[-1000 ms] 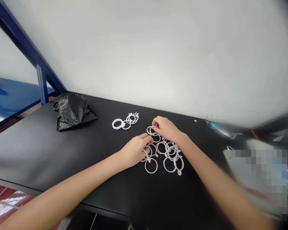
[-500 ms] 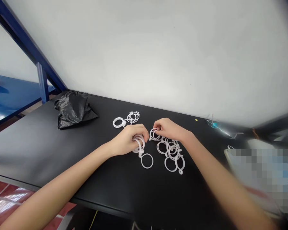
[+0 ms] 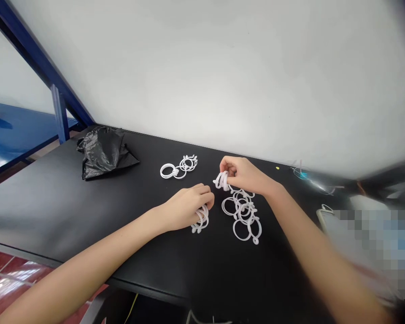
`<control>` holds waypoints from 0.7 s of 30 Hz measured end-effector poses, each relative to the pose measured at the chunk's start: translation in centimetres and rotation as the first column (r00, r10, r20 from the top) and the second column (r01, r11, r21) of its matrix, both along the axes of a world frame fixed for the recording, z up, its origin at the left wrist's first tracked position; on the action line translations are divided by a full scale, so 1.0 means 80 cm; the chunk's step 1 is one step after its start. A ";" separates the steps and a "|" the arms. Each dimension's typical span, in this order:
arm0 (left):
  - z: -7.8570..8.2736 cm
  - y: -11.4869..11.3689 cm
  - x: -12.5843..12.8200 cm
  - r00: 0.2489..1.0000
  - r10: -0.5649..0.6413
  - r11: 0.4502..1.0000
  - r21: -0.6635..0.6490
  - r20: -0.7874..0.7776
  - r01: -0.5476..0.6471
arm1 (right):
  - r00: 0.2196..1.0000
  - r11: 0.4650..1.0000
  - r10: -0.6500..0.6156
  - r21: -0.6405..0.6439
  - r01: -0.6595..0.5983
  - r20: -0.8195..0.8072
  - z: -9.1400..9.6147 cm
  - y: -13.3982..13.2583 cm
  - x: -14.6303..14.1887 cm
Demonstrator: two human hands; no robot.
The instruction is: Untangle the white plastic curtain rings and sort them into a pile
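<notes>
White plastic rings with small tabs, like curtain rings, lie in groups on the black table [image 3: 148,155]. My left hand [image 3: 191,204] is closed around a bunch of white rings [image 3: 202,218], low over the tabletop. My right hand [image 3: 239,174] pinches a few white rings [image 3: 223,180] between thumb and fingers, held just off the table. Under and beside my right hand spreads a loose pile of rings [image 3: 245,209]. Farther back and to the left sits a smaller cluster of rings [image 3: 188,164], apart from both hands.
A crumpled black plastic bag [image 3: 104,153] lies at the back left. White wall [image 3: 222,81] rises behind the table, and a blue metal frame [image 3: 59,112] stands at left. On the right are a blurred tablet-like object [image 3: 327,220] and a small teal item with wire [image 3: 303,175].
My left hand has moved slightly down and right, and the ring dangling below it now sits in with its bunch. My right hand has lifted a few rings from the pile's top.
</notes>
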State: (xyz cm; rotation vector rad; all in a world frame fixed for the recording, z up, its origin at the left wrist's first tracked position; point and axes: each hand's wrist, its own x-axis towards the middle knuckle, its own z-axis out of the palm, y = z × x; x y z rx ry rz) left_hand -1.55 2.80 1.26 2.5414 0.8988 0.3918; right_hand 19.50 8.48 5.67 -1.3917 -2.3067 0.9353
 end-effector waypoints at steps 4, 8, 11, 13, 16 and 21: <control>0.001 0.006 -0.008 0.975 -0.060 0.973 0.230 0.215 0.009 | 0.992 0.996 0.061 -0.057 -0.068 -0.111 0.022 -0.011 0.000; -0.001 0.006 -0.012 0.904 -0.098 0.842 0.519 0.417 -0.148 | 0.981 0.980 0.160 -0.100 -0.170 -0.107 0.043 -0.026 -0.003; 0.001 0.004 -0.011 0.871 -0.115 0.785 0.581 0.477 -0.214 | 0.971 0.980 0.175 -0.064 -0.187 -0.163 0.052 -0.030 -0.002; 0.001 0.003 -0.008 0.849 -0.108 0.789 0.565 0.517 -0.243 | 0.964 0.977 0.194 -0.048 -0.206 -0.182 0.055 -0.030 0.002; 0.001 0.001 -0.005 0.821 -0.066 0.825 0.494 0.567 -0.275 | 0.957 0.971 0.224 -0.045 -0.236 -0.186 0.059 -0.031 0.006; 0.001 -0.005 -0.001 0.757 0.002 0.938 0.262 0.653 -0.229 | 0.935 0.950 0.304 -0.008 -0.311 -0.185 0.057 -0.044 -0.007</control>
